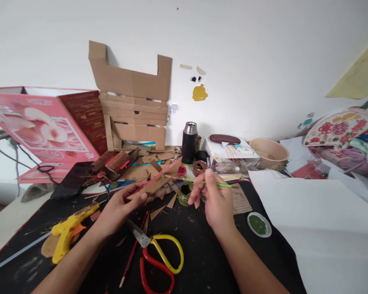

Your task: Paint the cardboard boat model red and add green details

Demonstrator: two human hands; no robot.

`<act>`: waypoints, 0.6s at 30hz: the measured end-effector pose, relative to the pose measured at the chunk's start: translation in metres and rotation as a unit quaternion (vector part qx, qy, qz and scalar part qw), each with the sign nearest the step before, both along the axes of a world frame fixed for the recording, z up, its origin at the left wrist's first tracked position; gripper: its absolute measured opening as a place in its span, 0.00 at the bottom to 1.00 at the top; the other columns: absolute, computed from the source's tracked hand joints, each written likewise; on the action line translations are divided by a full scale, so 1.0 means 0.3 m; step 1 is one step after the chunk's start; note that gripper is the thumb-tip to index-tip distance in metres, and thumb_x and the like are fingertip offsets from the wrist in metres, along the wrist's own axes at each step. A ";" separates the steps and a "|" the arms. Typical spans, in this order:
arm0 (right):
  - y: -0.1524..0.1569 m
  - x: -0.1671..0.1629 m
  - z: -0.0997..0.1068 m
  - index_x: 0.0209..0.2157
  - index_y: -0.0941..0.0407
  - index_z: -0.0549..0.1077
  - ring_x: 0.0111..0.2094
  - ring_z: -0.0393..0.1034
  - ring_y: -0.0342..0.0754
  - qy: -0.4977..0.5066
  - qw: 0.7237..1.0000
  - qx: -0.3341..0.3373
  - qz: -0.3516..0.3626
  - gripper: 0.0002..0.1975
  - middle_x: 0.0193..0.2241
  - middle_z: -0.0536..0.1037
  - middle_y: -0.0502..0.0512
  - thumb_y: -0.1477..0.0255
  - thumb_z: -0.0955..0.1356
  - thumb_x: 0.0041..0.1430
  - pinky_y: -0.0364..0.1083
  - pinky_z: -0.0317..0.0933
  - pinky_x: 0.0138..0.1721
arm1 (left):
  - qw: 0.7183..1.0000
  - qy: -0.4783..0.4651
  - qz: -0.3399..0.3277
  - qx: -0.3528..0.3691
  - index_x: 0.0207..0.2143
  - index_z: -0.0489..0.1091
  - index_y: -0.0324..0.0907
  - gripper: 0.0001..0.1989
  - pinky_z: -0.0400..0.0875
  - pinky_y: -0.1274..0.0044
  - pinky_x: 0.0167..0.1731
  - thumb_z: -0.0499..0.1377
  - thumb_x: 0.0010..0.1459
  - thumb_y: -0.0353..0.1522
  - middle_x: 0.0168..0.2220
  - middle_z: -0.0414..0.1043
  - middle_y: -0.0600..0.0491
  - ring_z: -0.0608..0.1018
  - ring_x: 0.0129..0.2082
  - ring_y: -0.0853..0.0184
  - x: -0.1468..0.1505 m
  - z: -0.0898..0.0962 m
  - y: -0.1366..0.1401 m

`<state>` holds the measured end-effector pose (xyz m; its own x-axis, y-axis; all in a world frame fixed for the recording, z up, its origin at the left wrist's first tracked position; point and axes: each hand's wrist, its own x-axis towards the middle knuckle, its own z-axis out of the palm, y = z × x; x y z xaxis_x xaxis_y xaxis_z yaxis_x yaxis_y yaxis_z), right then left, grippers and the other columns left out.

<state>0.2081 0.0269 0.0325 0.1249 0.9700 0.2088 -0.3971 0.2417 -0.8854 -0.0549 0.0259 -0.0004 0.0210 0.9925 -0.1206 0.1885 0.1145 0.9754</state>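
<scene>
My left hand point(124, 206) is closed on a strip of cardboard point(156, 184) with a reddish-pink edge, held at a slant. Between the fingers of my right hand point(213, 200) is a thin paintbrush point(222, 185) with a bright green handle. Its tip points left and lies at or very near the strip; whether it touches, I cannot tell. Just left of my right hand stands an open glass jar point(184, 196) of dark green paint. A round lid point(259, 224) smeared with green paint lies farther right.
Scissors point(145, 241) with red and yellow handles and a red pencil point(131, 257) lie in front. A yellow glue gun point(69, 232) rests at left. Cardboard scraps, a black thermos point(189, 143) and a pink box point(43, 126) stand behind. White paper point(325, 228) covers the right side.
</scene>
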 end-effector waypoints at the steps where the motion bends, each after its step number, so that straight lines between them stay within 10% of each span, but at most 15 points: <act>1: 0.006 0.007 0.000 0.29 0.56 0.78 0.13 0.73 0.44 0.003 1.000 0.000 -0.012 0.29 0.15 0.77 0.49 0.43 0.75 0.64 0.37 0.59 0.12 | 1.000 0.004 0.002 0.000 0.56 0.79 0.40 0.43 0.78 0.57 0.58 0.73 0.48 0.60 0.56 0.85 0.38 0.86 0.55 0.40 0.002 0.003 0.000; 18: -0.003 -0.004 -0.001 0.30 0.56 0.78 0.13 0.73 0.45 -0.006 1.000 -0.010 0.021 0.30 0.15 0.77 0.50 0.42 0.74 0.64 0.37 0.58 0.13 | 1.000 0.017 -0.001 -0.001 0.57 0.80 0.41 0.44 0.80 0.59 0.56 0.72 0.48 0.62 0.53 0.87 0.39 0.86 0.54 0.40 0.008 0.018 -0.003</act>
<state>0.2068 0.0260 0.0324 0.0814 0.9784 0.1899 -0.3962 0.2066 -0.8946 -0.0525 0.0249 0.0049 0.0190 0.9922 -0.1231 0.2209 0.1159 0.9684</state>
